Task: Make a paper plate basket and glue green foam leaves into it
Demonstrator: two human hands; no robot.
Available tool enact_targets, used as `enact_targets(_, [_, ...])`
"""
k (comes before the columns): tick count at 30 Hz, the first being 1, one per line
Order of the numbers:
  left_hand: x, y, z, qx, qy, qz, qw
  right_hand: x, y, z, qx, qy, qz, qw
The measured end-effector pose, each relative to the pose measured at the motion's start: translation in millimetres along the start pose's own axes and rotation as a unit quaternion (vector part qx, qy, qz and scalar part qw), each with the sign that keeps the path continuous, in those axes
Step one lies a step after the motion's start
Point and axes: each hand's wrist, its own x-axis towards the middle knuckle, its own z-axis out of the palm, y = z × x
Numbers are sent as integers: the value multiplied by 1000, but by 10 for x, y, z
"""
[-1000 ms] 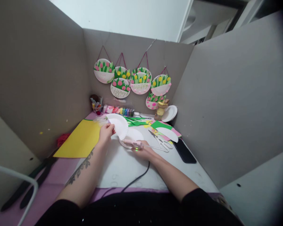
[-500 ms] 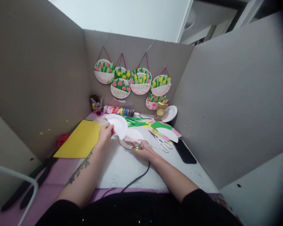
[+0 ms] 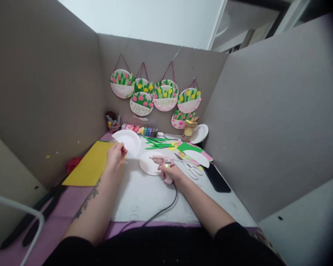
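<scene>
My left hand (image 3: 117, 155) pinches the edge of a cut white paper plate piece (image 3: 128, 141), raised over the left part of the table. Wrapped round the handle of a pink glue gun (image 3: 167, 160) is my right hand (image 3: 170, 173). A green light glows on the gun, a glue stick juts from its back, and a dark cord runs from its base toward me. Below the gun's nozzle lies a whole white paper plate (image 3: 147, 166), its right part hidden by the gun and hand.
Yellow card (image 3: 86, 170) lies left. Green paper strips (image 3: 155, 143), paint pots (image 3: 148, 132) and a marker holder (image 3: 113, 122) sit behind. White scissors (image 3: 193, 171), another plate piece (image 3: 198, 158) and a dark phone (image 3: 217, 178) are right. Decorated plates (image 3: 166, 99) hang on the back panel.
My left hand has moved left with the plate piece, away from the glue gun. My right hand has turned the gun more upright and shifted it slightly right and up.
</scene>
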Motion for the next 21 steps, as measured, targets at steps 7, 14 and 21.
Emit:
enact_targets(7, [83, 287, -105, -42, 63, 28, 997, -3, -164, 25, 191, -70, 48, 978])
enact_targets(14, [84, 873, -209, -99, 116, 50, 987, 142, -361, 378, 247, -179, 76, 949])
enact_targets(21, [-24, 1095, -94, -81, 53, 112, 989, 642, -339, 1382, 294, -143, 83, 941])
